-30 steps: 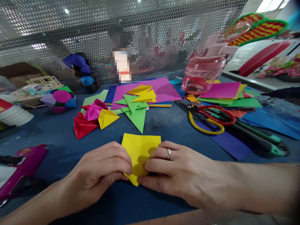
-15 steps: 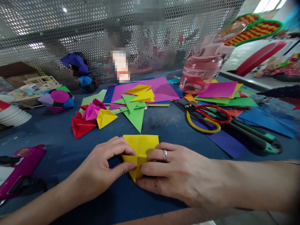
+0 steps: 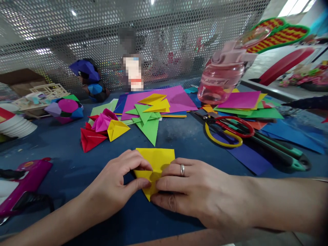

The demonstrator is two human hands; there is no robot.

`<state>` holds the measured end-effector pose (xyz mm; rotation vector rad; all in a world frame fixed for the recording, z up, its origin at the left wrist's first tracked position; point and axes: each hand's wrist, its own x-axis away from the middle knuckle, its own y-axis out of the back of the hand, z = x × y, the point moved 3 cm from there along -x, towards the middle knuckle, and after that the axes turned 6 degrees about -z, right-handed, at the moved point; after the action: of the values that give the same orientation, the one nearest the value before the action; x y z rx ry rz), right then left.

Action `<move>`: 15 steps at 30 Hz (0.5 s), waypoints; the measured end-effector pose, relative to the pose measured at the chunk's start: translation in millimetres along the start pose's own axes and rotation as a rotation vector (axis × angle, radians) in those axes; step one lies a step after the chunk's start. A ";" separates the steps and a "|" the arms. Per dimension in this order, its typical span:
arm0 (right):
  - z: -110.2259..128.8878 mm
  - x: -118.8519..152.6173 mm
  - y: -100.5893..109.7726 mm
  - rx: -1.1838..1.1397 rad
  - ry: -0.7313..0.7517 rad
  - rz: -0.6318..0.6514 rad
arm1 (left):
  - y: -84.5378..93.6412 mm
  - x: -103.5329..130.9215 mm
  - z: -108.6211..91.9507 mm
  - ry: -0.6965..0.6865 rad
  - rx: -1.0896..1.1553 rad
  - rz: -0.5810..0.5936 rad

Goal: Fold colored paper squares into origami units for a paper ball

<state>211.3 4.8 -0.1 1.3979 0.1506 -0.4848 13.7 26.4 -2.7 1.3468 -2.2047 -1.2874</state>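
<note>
A sheet of yellow paper [image 3: 157, 157] lies on the blue table in front of me, its near end folded to a point. My left hand [image 3: 125, 179] pinches a folded flap at the paper's left side between thumb and fingers. From the right, my right hand [image 3: 192, 191], with a ring on one finger, presses its fingers on the paper's right half and near point. Just beyond are folded paper pieces: a yellow one [image 3: 116, 130], a red one [image 3: 92, 138], a magenta one [image 3: 104, 120] and green ones [image 3: 150, 128].
Scissors [image 3: 230, 131] with red and yellow handles and a green-black cutter [image 3: 282, 148] lie at right, near stacked coloured paper [image 3: 243, 100]. A pink bottle [image 3: 220, 78] stands behind them. At left are a purple glue gun [image 3: 36, 181], paper cups [image 3: 20, 124] and a paper ball [image 3: 68, 107].
My left fingertips have shifted slightly inward along the folded flap toward the paper's centre. My right hand keeps its place on the paper. The camera view has moved a little.
</note>
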 end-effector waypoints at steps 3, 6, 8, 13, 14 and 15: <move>0.0 1.0 -1.0 -0.001 0.009 -0.043 | 0.1 1.7 0.4 0.028 0.004 -0.010; -0.4 2.8 -3.1 -0.008 0.001 -0.041 | -0.4 1.6 0.4 0.030 -0.003 -0.016; -0.7 4.0 -4.1 -0.012 -0.005 -0.042 | -0.7 0.6 0.9 0.042 -0.005 -0.010; 0.3 3.4 -3.9 -0.010 -0.009 -0.057 | -0.2 -1.9 2.2 0.084 0.000 -0.011; 0.7 2.9 -4.0 -0.014 -0.016 -0.047 | 0.1 -2.2 2.1 0.087 -0.004 -0.016; 1.0 2.3 -4.4 -0.016 -0.026 -0.030 | 0.3 -2.4 1.8 0.089 -0.010 -0.020</move>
<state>211.4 2.9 -4.8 1.3743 0.1542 -0.5257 13.7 29.4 -3.1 1.3975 -2.1284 -1.2193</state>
